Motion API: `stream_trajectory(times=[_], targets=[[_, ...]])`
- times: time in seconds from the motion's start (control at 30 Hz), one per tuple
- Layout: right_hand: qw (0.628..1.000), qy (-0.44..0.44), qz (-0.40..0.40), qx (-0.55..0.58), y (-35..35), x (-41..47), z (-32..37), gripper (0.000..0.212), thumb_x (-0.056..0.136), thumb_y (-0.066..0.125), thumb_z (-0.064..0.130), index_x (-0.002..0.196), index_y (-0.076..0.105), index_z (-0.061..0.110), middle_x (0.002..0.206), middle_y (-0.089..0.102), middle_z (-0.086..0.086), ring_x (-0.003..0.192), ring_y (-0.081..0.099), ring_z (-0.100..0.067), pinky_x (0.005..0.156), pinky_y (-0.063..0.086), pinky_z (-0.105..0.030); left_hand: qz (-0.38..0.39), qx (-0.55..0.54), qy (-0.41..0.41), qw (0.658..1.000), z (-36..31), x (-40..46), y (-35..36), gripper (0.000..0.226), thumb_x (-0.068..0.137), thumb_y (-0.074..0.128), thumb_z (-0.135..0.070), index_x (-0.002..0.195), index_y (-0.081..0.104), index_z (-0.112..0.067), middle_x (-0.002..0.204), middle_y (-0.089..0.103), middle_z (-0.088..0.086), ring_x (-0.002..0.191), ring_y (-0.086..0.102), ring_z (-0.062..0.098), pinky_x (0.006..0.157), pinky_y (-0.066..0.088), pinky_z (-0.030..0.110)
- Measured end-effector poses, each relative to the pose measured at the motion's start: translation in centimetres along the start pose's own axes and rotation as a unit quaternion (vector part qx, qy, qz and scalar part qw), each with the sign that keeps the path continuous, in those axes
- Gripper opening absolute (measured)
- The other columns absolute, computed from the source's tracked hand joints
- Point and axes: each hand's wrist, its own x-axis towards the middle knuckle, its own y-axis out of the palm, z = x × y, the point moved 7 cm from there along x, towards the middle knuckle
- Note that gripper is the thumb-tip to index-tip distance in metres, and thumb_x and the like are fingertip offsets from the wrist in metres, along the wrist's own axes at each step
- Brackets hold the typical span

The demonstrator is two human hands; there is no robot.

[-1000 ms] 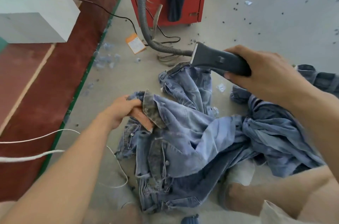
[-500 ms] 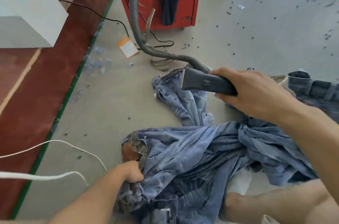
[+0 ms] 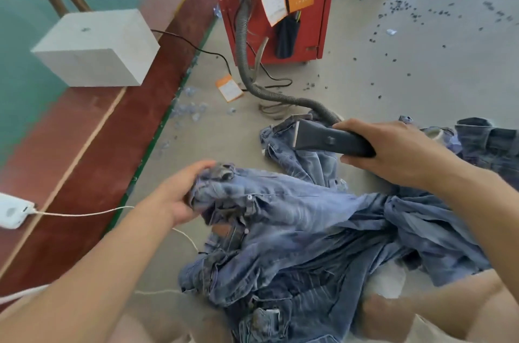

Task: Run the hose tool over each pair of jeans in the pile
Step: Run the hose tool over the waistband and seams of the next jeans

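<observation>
Your left hand (image 3: 179,196) moved up w/ jeans (image 3: 295,224) waistband gripped, right hand (image 3: 393,154) holds hose tool (image 3: 328,140) above pile, far right.

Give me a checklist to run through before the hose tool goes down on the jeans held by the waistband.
1. Right hand grips the hose tool: ok.
2. Left hand holds the waistband of the top jeans: ok.
3. Tool head touches denim: not ok; it hangs above the pile, not on the held pair.
4. Held pair spread flat: not ok, the fabric is bunched and folded.
5. Grey hose runs unkinked from the red machine to the tool: ok as far as it shows.
6. Machine switched on: cannot tell.
</observation>
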Motion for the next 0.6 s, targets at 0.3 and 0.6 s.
stream_trajectory(times=[0.3,0.6], targets=[[1.000,-0.012,-0.020,-0.001,0.0,-0.6,-0.3,0.051,0.092,0.066,0.046,0.136,0.043,0.054,0.103,0.068,0.019,0.086,0.059,-0.013,0.075,0.040,-0.033,-0.009,0.554,-0.070,0.830,9.1,4.9,-2.5,0.033,0.103,0.056,-0.026,0.119,0.064,0.001,0.122,0.064,0.018,0.097,0.061,0.029,0.086,0.054,0.038],[0.996,-0.008,0.060,-0.073,3.8,1.3,-0.7,0.050,0.090,0.057,0.058,0.136,0.035,0.058,0.103,0.064,0.020,0.090,0.065,-0.014,0.076,0.053,-0.036,-0.168,0.436,-0.054,0.882,11.5,11.6,-5.1,0.100,0.099,0.060,-0.052,0.162,-0.002,-0.004,0.164,0.032,0.016,0.140,0.048,0.034,0.115,0.041,0.044]])
